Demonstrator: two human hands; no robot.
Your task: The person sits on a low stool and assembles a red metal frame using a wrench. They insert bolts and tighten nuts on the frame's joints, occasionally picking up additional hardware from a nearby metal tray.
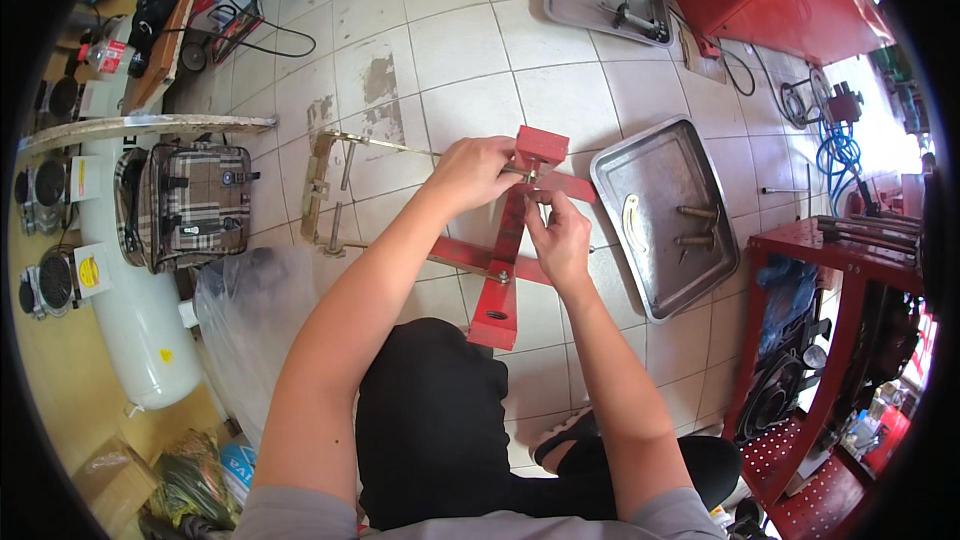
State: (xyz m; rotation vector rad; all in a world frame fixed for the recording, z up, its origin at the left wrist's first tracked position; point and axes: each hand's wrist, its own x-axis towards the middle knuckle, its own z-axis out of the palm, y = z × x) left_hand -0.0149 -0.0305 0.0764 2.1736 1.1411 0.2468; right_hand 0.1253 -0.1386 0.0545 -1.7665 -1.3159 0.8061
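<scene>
Several fingers of the left hand (470, 172) curl at the red metal frame (508, 243) before the left knee (435, 365); heavy and stiff, I'd guess, best held by its long bar (498, 298). The right hand (563, 237) bunches alongside; I can't tell what either grips.

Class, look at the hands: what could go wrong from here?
The left hand and right hand work close together on the red, cross-barred metal frame, so a slip might pinch either. The rectangular silver metal tray lies close beside it, holding dull cylindrical metal parts; a bump could set these rolling.
</scene>
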